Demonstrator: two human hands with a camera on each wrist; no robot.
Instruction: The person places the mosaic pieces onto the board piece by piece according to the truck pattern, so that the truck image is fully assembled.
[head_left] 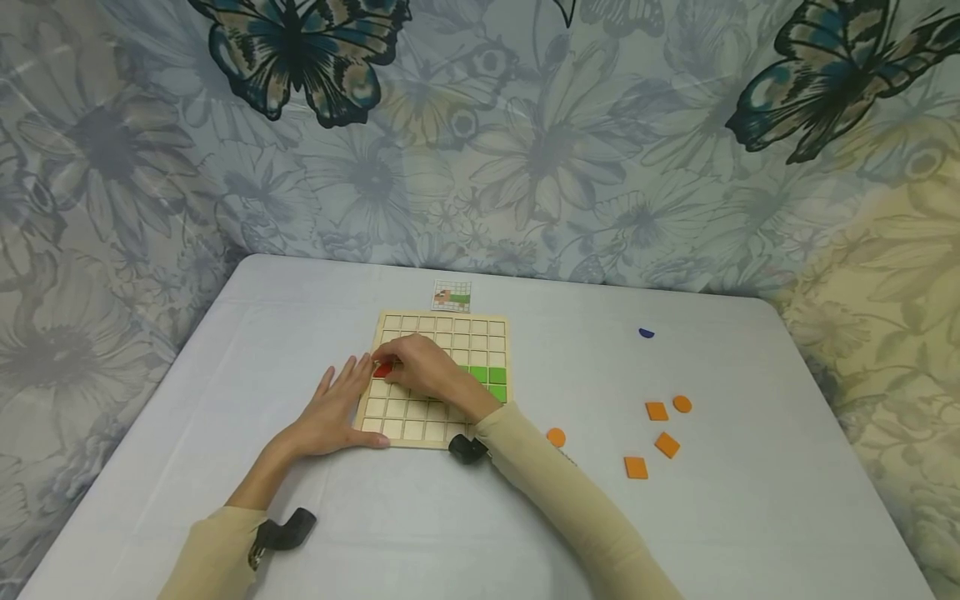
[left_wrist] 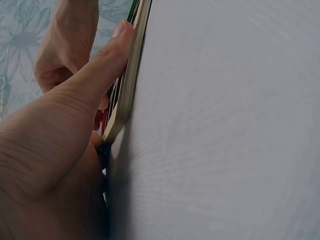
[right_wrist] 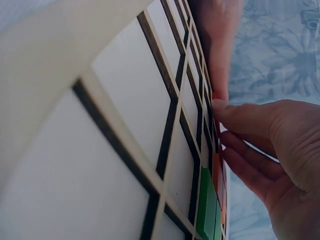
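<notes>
A wooden grid board lies on the table, with green tiles in cells on its right side. My right hand reaches across it and pinches a red piece at the left edge, thumb and fingertips low over the cells. In the right wrist view, orange pieces show on the board behind a green tile. My left hand is spread along the board's left side, its thumb against the near rim and its fingertips close to the red piece.
Beyond the board lies a small pattern card with a printed grid. To the right are several orange squares, orange discs and a blue half-disc. Another orange disc sits beside my right sleeve. Patterned cloth rises behind the table.
</notes>
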